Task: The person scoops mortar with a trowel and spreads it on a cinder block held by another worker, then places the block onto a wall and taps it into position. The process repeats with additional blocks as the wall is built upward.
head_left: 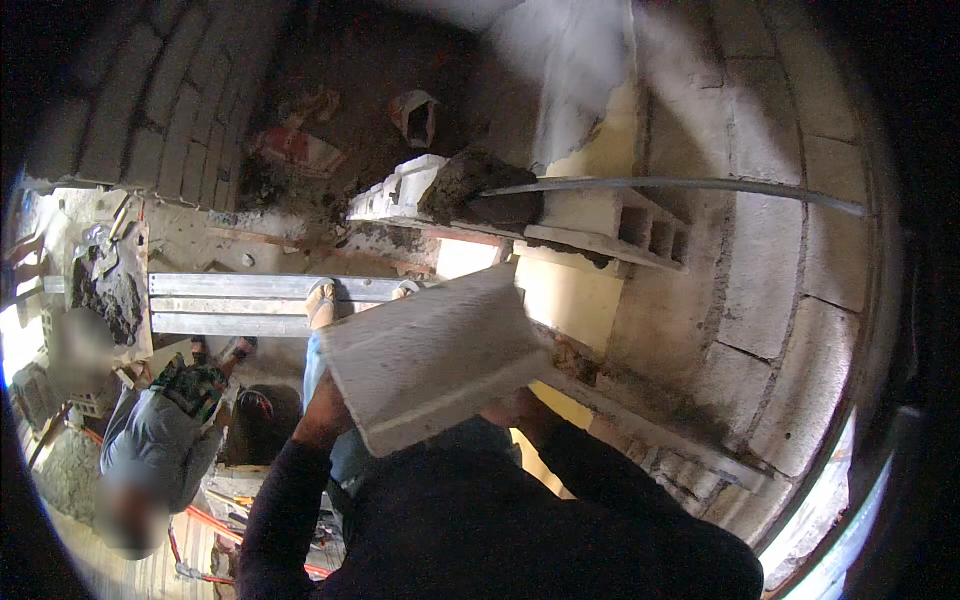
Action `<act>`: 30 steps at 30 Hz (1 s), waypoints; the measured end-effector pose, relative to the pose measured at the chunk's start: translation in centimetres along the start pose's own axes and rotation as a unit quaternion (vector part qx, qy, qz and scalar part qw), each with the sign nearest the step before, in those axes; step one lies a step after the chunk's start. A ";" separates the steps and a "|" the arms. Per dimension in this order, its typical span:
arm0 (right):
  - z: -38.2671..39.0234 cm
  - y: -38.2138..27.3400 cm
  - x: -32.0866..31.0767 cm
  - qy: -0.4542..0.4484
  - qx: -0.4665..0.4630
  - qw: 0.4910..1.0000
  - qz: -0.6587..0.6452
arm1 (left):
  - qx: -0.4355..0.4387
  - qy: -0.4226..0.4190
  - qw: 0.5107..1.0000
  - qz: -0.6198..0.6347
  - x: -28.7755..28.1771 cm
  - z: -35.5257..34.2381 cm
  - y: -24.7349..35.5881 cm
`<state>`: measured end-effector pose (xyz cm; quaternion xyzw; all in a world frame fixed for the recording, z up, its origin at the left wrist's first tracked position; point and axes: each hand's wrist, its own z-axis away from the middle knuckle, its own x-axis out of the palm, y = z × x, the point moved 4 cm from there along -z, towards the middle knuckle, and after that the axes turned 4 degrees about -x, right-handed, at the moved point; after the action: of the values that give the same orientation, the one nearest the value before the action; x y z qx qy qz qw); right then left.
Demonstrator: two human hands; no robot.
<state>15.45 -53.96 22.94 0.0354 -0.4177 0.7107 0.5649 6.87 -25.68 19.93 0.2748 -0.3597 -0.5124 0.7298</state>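
A light grey concrete block (430, 360) is held tilted in front of my body, between my two hands. My left hand (326, 408) grips its left end, with the fingers partly hidden behind the block. My right hand (512, 406) is at the lower right end, and most of its fingers are hidden underneath. Beyond the block, dark wet mortar (480, 190) lies heaped on a low course of blocks (400, 190). A hollow block (645, 228) with its openings showing sits to the right of that mortar. A thin metal bar (690, 185) stretches from the mortar to the right-hand wall.
My feet are on a metal scaffold plank (230, 303). A board with mortar (108, 285) lies at its left end. Below left are a person in a grey shirt (155, 435), a second person and a black bucket (262, 425). A block wall (760, 250) rises on the right.
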 end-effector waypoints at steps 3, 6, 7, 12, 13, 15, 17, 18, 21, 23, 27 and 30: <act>4.4 -4.2 -1.2 0.059 -0.079 0.995 -0.026 | 0.199 -0.065 0.963 -0.172 3.6 -2.4 3.4; 9.5 -8.1 -2.2 0.112 -0.159 0.980 -0.037 | 0.287 -0.175 0.912 -0.234 7.1 -3.6 6.8; 11.3 -9.1 -2.3 0.126 -0.184 0.974 -0.038 | 0.187 -0.192 0.956 -0.116 7.9 -3.8 7.5; 18.0 -12.7 -1.6 0.166 -0.282 0.944 -0.040 | 0.036 -0.345 0.932 0.106 14.2 -3.2 13.5; 18.8 -13.2 -1.4 0.170 -0.297 0.939 -0.040 | 0.019 -0.364 0.918 0.160 15.1 -2.7 14.7; 19.9 -13.9 -0.8 0.169 -0.321 0.931 -0.040 | 0.105 -0.368 0.920 0.084 16.6 -2.2 17.4; 20.6 -14.1 0.1 0.166 -0.339 0.925 -0.045 | 0.054 -0.399 0.912 0.082 18.1 -2.4 19.2; 20.8 -14.1 0.6 0.163 -0.347 0.923 -0.046 | 0.010 -0.418 0.905 0.083 19.0 -2.4 19.9; 21.3 -13.3 2.8 0.184 -0.360 0.914 -0.031 | -0.025 -0.411 0.893 0.179 21.0 -1.7 22.0; 21.3 -12.5 4.3 0.201 -0.378 0.899 -0.095 | -0.006 -0.271 0.941 0.202 21.0 -1.7 22.3; 20.0 -11.4 6.8 0.405 -0.326 0.849 0.092 | 0.285 -0.141 0.944 0.087 18.5 -0.4 22.3; 18.6 -11.9 9.9 0.468 -0.220 0.680 0.519 | 0.154 -0.195 0.964 0.090 19.2 -2.9 19.8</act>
<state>13.92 -57.96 46.77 -0.6498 -0.1940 0.7017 0.2184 24.25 -37.29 38.16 0.2453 -0.5929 -0.4264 0.6375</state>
